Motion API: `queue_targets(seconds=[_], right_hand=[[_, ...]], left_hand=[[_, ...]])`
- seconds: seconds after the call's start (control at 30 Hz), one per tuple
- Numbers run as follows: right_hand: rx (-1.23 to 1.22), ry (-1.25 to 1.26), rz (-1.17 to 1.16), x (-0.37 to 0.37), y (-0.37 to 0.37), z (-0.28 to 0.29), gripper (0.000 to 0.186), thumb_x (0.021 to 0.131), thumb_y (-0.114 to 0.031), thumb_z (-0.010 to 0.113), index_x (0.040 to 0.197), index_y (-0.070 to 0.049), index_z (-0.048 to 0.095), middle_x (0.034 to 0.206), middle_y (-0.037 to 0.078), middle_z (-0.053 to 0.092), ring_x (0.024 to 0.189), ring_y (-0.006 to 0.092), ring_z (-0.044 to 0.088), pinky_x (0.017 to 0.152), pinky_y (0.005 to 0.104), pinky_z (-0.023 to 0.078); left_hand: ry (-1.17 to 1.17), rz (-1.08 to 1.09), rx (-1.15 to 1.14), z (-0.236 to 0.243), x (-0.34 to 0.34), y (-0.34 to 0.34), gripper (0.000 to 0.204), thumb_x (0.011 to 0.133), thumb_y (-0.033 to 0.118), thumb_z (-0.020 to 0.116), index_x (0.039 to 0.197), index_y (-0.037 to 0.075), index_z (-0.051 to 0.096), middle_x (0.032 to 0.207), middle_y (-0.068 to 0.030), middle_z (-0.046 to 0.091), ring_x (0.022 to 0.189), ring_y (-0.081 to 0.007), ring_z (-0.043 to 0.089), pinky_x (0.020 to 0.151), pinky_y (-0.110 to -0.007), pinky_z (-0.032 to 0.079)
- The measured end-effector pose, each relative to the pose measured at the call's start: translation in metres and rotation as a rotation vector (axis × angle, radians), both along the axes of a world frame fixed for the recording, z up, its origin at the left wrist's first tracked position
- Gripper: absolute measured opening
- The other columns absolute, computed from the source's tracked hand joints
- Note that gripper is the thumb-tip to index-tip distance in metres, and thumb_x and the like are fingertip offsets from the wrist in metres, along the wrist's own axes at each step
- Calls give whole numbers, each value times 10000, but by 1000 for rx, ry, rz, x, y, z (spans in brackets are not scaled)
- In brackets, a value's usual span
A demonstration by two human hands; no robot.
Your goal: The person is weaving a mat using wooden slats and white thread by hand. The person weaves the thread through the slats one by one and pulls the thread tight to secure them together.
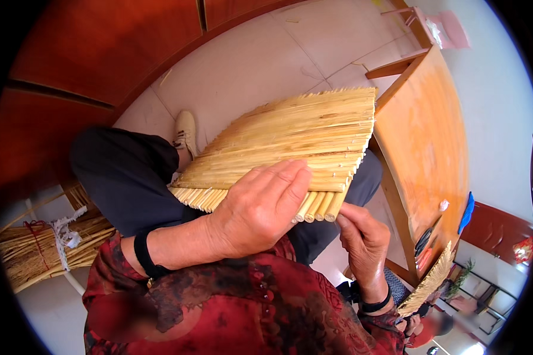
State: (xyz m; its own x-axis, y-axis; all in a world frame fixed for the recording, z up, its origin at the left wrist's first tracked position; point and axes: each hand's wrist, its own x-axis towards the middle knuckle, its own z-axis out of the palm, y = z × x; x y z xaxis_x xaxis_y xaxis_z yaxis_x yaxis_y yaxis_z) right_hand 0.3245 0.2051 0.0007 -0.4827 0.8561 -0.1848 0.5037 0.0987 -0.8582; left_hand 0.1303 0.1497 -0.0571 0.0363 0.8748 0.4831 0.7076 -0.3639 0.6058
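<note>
A mat of pale yellow plant stalks (290, 130), laid side by side, lies tilted across my lap. Along its near side, a second layer of stalks (318, 207) shows its round cut ends. My left hand (265, 204) grips the mat's near edge from above, fingers close together; its fingertips are partly hidden. Just beside the stalk ends, my right hand (364, 239) is closed, with thumb and forefinger pressed together. Whatever sits between those fingers is too small to make out.
A wooden table (426, 142) stands at the right, bearing a blue cloth (466, 213) and small dark and red tools (424, 248). Tied bundles of stalks (47, 245) are at the left. Another person holds a stalk mat (429, 283) at lower right. Reddish cabinets (106, 53) stand at far left.
</note>
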Motion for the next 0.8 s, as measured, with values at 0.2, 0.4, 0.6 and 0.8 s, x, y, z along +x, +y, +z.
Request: queue_targets(seconds=[0.2,0.4,0.6,0.8], right_hand=[[-27,115,-32,-6,27,7,139,878,-17,558,977,-32,655,753,2,596,530,33,460,477,175,363],[96,326,101,-60,57,17,150,888,-35,541,1002,-25,639,721,18,574,534,34,459,488,178,373],[354,380,392,-130,71,1,175,837,-63,585,1006,-45,627,939,149,647,831,338,622,690,365,508],[431,518,412,-163,77,-4,192,838,-56,572,1024,-43,617,940,149,648,816,327,628,678,370,513]], left_hand=[[-41,118,-5,19,-32,16,433,710,54,668,1101,-74,532,996,-223,602,891,-346,616,777,-367,494],[-521,373,-108,27,-78,21,325,879,136,593,1148,-34,527,900,-180,632,835,-227,634,743,-298,473],[-814,341,-136,48,-99,13,298,943,135,502,1189,-32,515,1057,-37,605,922,-76,537,802,-231,442],[-849,391,-129,46,-103,14,316,936,130,514,1204,-38,506,1073,-51,602,947,-79,531,832,-234,435]])
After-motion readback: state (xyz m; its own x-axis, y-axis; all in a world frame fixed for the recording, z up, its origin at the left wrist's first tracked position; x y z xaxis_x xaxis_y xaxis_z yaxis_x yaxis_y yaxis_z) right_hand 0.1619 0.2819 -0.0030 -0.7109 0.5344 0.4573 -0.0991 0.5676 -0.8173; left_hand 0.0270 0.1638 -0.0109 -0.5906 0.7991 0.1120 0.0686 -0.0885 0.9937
